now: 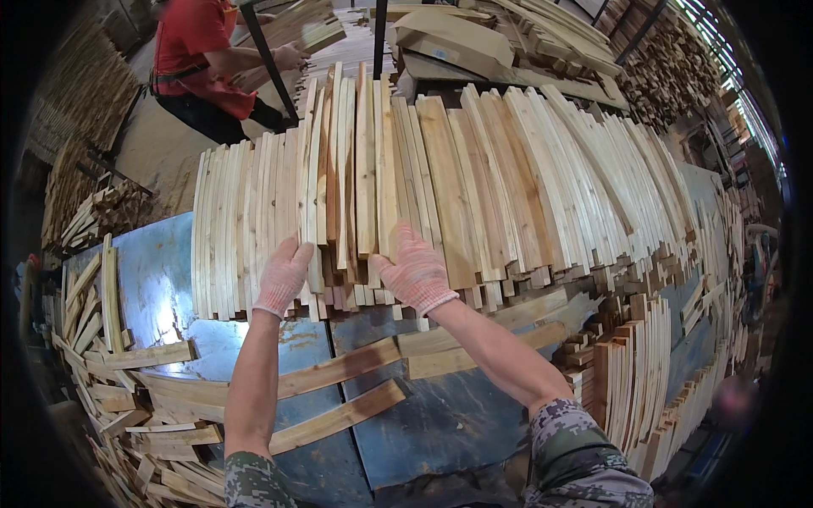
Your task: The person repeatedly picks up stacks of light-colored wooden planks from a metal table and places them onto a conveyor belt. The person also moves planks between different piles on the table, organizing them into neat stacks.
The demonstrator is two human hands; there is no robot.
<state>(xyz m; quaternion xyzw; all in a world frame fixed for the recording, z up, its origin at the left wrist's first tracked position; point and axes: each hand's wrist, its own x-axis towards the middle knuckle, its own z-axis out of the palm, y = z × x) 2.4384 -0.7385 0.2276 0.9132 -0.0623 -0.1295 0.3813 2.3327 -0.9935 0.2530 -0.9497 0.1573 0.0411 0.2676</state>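
Note:
Both my hands wear pale pinkish knitted gloves. My left hand point(285, 275) lies at the near ends of the pale wooden slats point(254, 212), its fingers and thumb extended and slightly apart against them. My right hand point(415, 273) grips the near end of a wooden slat point(387, 178), with its thumb on the left side and fingers on the right. Between my hands several slats point(341, 169) stand higher than their neighbours, some reddish brown. The slats are packed side by side in a wide stack, pointing away from me.
Loose boards point(339, 415) lie on the blue metal table point(423, 449) before me. Offcuts point(118, 415) heap up at the left. Another slat stack point(635, 364) stands at the right. Beyond, a person in red point(195, 51) handles boards near dark posts point(271, 68); a cardboard box point(453, 42) sits behind.

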